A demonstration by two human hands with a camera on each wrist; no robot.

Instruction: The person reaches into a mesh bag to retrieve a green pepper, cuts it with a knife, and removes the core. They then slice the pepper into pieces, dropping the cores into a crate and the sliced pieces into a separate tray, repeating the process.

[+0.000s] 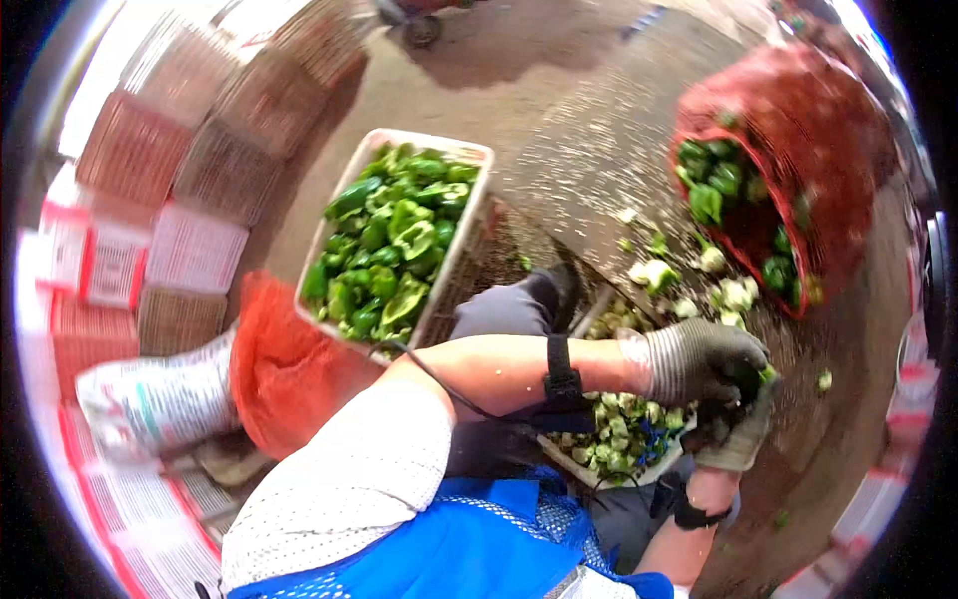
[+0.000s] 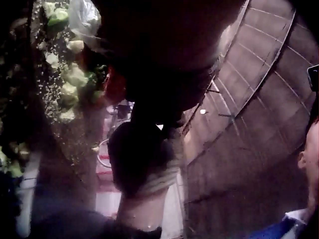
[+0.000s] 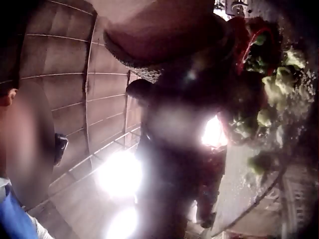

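Note:
In the head view my gloved left hand [image 1: 704, 361] reaches across from the left, and my gloved right hand [image 1: 736, 439] comes up from below to meet it. Between them both hands grip a dark green pepper [image 1: 766, 374], mostly covered by their fingers. Just below the hands stands a pale container [image 1: 659, 471] of pale green pepper cores [image 1: 621, 429]. Left of my forearm, a white crate [image 1: 486, 158] is heaped with green peppers [image 1: 394, 240], several of them opened. In both wrist views the gloves are dark and what they grip is hidden.
A red mesh bag [image 1: 828, 130] lies on its side at the right, whole green peppers [image 1: 723, 180] at its mouth. Pepper scraps [image 1: 654, 275] and pale seeds litter the floor. Stacked crates [image 1: 140, 150], an orange-red mesh sack [image 1: 289, 374] and a white sack [image 1: 165, 394] line the left.

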